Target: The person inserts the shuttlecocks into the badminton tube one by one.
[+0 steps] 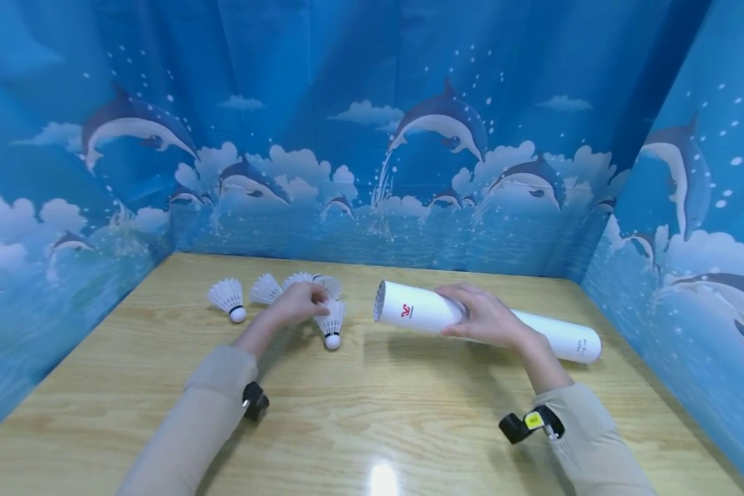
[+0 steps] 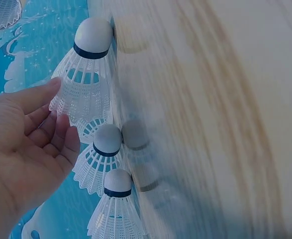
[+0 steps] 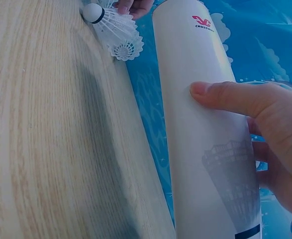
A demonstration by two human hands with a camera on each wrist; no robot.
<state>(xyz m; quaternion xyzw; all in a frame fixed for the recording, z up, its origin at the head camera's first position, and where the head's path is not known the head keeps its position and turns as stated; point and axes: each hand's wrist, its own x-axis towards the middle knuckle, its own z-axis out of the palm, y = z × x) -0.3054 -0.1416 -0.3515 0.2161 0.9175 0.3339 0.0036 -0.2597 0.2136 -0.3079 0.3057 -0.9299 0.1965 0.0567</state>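
Note:
My left hand (image 1: 297, 304) pinches the skirt of a white shuttlecock (image 1: 331, 324) that lies cork toward me on the table. Its thumb (image 2: 51, 85) meets the edge of the skirt in the left wrist view, while the fingers below are curled. My right hand (image 1: 486, 315) grips a long white shuttlecock tube (image 1: 424, 307) around its middle, thumb on the near side. The tube's left end is uncapped, facing the shuttlecocks, and raised over the table; its right end slopes lower. A red logo (image 3: 202, 21) shows near the uncapped end.
Several more shuttlecocks lie at the back left: one stands apart at the far left (image 1: 227, 296), another (image 1: 265, 289) is beside the left hand. The wooden table (image 1: 347, 413) meets a blue dolphin-print curtain (image 1: 372, 138) behind and at both sides.

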